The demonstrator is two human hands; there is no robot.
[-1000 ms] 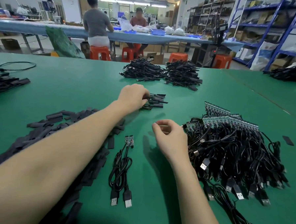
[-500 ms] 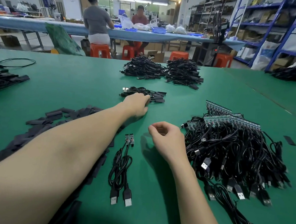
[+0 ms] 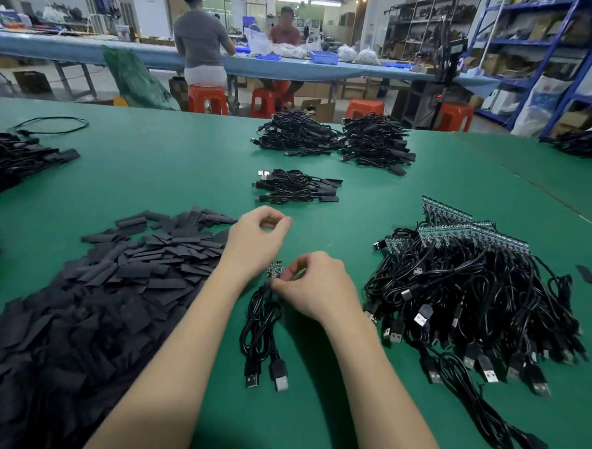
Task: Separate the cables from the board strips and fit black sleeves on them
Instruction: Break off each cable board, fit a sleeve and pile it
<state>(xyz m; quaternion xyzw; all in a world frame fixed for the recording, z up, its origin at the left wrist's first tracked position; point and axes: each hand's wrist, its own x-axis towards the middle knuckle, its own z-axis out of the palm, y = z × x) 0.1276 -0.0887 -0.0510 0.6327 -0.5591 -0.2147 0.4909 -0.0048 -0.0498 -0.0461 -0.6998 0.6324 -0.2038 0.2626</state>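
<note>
A pair of coiled black USB cables lies in front of me, still joined to a small green board piece. My right hand pinches the cable ends just below that board piece. My left hand hovers just beyond it with its fingers curled, thumb and forefinger meeting, and nothing visible in it. A wide heap of flat black sleeves lies to the left. At the right is a big tangle of cables still attached to green board strips.
A small pile of sleeved cables lies beyond my hands, with two bigger piles near the green table's far edge. More black cables lie at the left edge and far right. Two people work at a blue table behind.
My left hand has drawn back from the small pile of sleeved cables toward me. My right hand has shifted left and taken hold of the cable pair at its board piece.
</note>
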